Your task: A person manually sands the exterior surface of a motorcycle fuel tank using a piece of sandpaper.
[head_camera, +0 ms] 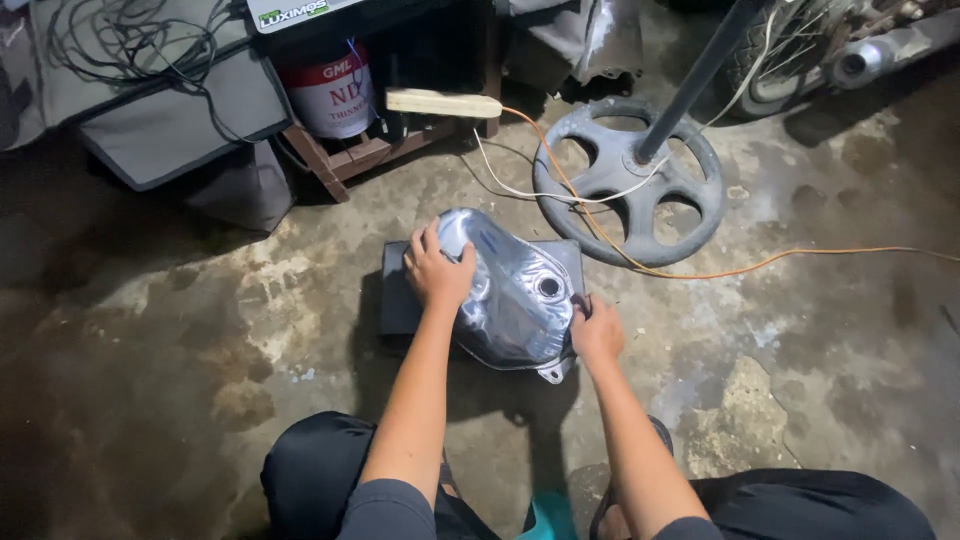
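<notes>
The bare-metal motorcycle fuel tank (512,290) sits on a dark block (400,300) on the concrete floor (160,330); it looks rigid, slick and awkwardly rounded, best gripped at its rims. The left hand (437,270) lies spread flat on its front hump, while the right hand (597,332) grasps its rear edge, fingertips hidden. The tank's underside is out of sight.

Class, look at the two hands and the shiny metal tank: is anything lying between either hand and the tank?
Nothing visible does. The left hand lies flat on the metal tank, and the right hand touches its right edge. The orange cable runs apart from them.
</notes>
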